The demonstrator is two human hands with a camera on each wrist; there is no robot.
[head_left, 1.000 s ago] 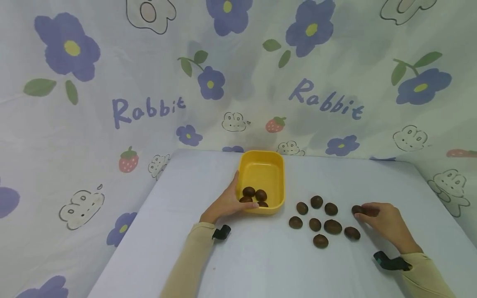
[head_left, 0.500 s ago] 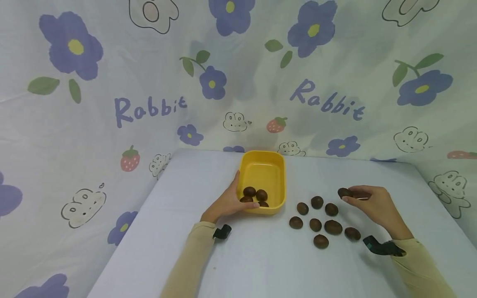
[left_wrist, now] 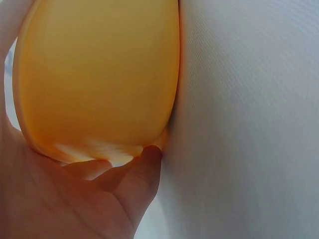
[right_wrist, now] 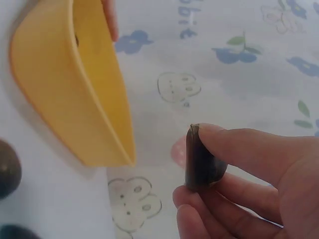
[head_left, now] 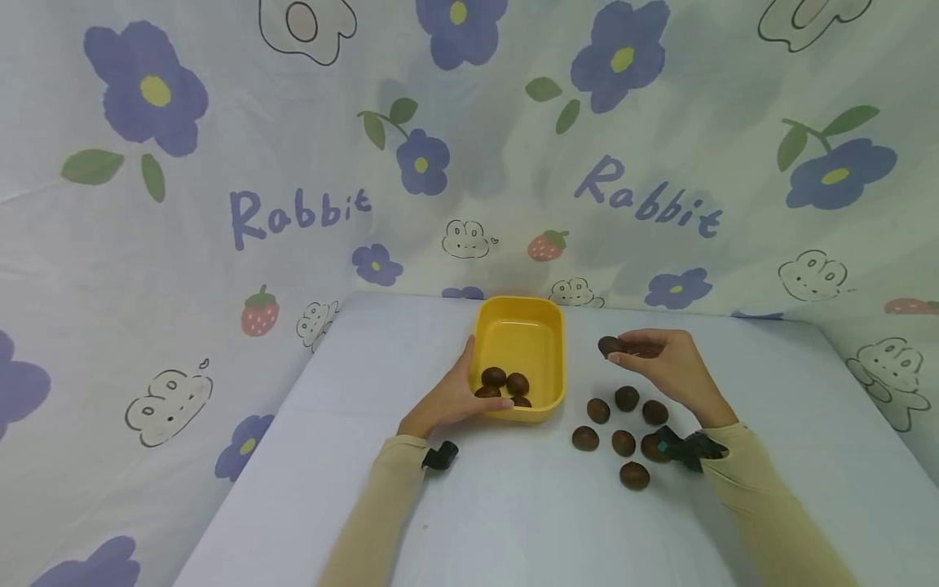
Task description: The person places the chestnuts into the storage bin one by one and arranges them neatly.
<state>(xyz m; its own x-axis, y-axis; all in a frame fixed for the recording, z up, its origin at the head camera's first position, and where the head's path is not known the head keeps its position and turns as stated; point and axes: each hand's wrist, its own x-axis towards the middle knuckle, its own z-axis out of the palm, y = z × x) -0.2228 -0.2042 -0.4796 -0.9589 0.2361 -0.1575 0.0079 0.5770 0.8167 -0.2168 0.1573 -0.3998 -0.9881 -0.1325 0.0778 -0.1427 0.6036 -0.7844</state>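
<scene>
In the head view my left hand (head_left: 446, 401) grips the near left corner of a yellow plastic box (head_left: 517, 346), thumb over the front rim. Its fingers curl round the box wall (left_wrist: 99, 84) in the left wrist view. Several brown chestnuts (head_left: 494, 377) lie at the box's near end. My right hand (head_left: 678, 365) pinches a chestnut (head_left: 608, 347) between thumb and fingers, raised above the table and a short way right of the box. The right wrist view shows this chestnut (right_wrist: 202, 162) on edge, pointed tip up, with the thumb against it.
More chestnuts (head_left: 623, 443) lie loosely grouped on the white table (head_left: 499, 514), right of the box and below the right hand. The right wrist's black camera (head_left: 685, 448) overlaps part of the group. A flower-and-rabbit patterned cloth (head_left: 469, 147) hangs behind the table.
My right hand has lifted the chestnut from the right end of the group and carried it leftward, towards the box. The left hand and box have stayed in place.
</scene>
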